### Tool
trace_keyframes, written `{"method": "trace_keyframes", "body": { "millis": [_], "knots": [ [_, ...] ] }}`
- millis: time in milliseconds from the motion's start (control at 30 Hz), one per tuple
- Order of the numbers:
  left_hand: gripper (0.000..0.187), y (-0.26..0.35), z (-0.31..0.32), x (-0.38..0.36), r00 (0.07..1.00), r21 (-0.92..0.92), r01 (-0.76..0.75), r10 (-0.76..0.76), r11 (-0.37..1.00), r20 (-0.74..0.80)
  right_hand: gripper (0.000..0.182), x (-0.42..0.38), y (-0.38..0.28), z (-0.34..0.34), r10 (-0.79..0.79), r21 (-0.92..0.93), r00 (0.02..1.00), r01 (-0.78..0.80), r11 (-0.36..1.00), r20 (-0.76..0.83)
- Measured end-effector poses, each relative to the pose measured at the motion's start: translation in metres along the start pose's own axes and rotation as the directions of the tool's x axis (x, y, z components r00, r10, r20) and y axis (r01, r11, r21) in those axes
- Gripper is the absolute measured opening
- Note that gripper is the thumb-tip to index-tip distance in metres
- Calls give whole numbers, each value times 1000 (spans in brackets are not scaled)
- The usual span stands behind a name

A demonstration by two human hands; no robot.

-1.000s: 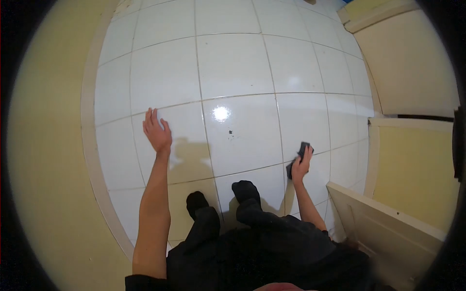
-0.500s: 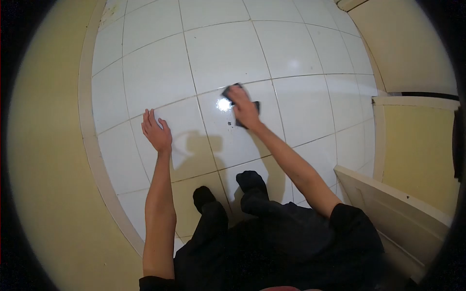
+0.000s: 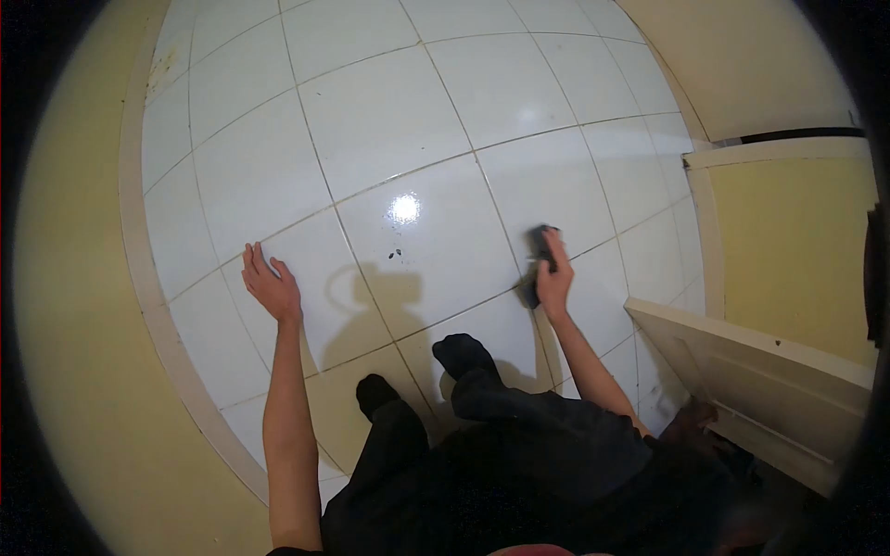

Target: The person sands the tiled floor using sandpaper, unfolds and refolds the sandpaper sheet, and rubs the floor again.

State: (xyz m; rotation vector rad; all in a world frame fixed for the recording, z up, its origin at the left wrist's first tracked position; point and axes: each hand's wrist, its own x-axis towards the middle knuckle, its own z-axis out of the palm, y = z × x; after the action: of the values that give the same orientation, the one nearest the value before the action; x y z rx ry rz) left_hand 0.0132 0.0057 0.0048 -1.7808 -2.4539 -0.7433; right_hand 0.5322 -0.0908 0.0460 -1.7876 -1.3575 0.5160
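Note:
A dark cloth lies under my right hand, on the glossy white floor tiles. The cloth sticks out on the left side of the hand and past the fingertips, slightly smeared by motion. My fingers are pressed over it. Off to the left, my left hand is held low over or on the tiles, fingers stretched out, with nothing in it. Between the two hands, small dark specks sit on one tile, below a bright light reflection.
My feet in black socks stand close behind the hands. A yellow wall runs along the left. At the right are an open white door and a yellow panel. A brownish stain marks the far left corner.
My right hand has swept right and back toward my body with the cloth, uncovering the tile. The view has shifted a little; my left hand stays spread.

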Motion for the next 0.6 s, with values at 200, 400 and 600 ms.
{"method": "trace_keyframes", "body": {
  "millis": [200,400,600],
  "knots": [
    [46,3,-1,1,1000,17,3,-3,1000,5,59,37,60,8,-52,-308,998,36,951,-44],
    [46,4,-2,2,1000,3,11,-11,1000,15,60,110,18,113,-317,-178,947,320,931,45],
    [45,3,-2,1,1000,6,-5,5,1000,2,64,59,-64,209,-434,154,860,406,901,268]
  ]
}}
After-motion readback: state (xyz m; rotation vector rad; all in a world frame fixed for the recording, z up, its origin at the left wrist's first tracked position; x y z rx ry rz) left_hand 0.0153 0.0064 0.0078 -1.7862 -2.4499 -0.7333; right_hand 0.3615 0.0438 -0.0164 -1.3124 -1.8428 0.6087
